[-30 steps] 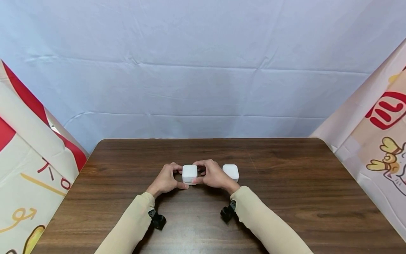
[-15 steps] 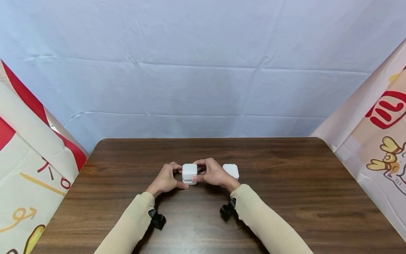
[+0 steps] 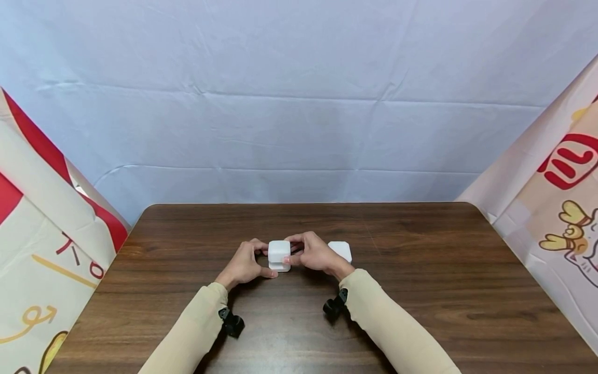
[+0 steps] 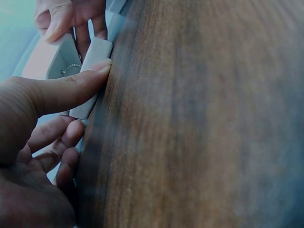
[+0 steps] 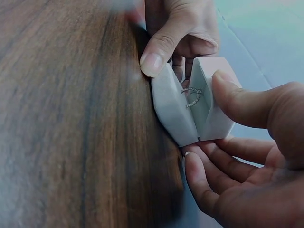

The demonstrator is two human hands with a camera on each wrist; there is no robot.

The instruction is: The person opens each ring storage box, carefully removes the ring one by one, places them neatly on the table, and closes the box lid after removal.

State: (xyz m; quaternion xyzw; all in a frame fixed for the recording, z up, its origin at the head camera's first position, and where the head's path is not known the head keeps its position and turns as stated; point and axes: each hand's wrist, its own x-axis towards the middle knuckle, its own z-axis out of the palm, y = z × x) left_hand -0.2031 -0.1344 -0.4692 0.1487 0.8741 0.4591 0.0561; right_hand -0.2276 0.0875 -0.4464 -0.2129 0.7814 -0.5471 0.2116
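A small white ring box [image 3: 279, 251] stands partly open on the table in front of me. Inside it, a thin ring set with small stones [image 5: 192, 97] shows between base and lid. My left hand [image 3: 245, 263] holds the lower half, its thumb across the box base [image 4: 96, 52] at the front and its fingers round the far side. With thumb and fingers, my right hand [image 3: 315, 254] grips the raised lid [image 5: 219, 102], which tilts up and away from the base. Both hands stay low beside the box.
Just beyond my right wrist lies a second white box [image 3: 341, 250], partly hidden by that hand. The dark wooden table [image 3: 420, 291] ends at a pale cloth backdrop [image 3: 299, 130]. Printed cloths hang at both sides.
The right hand has moved up slightly with the lid, and the gap between lid and base has widened. My left hand keeps its place on the base.
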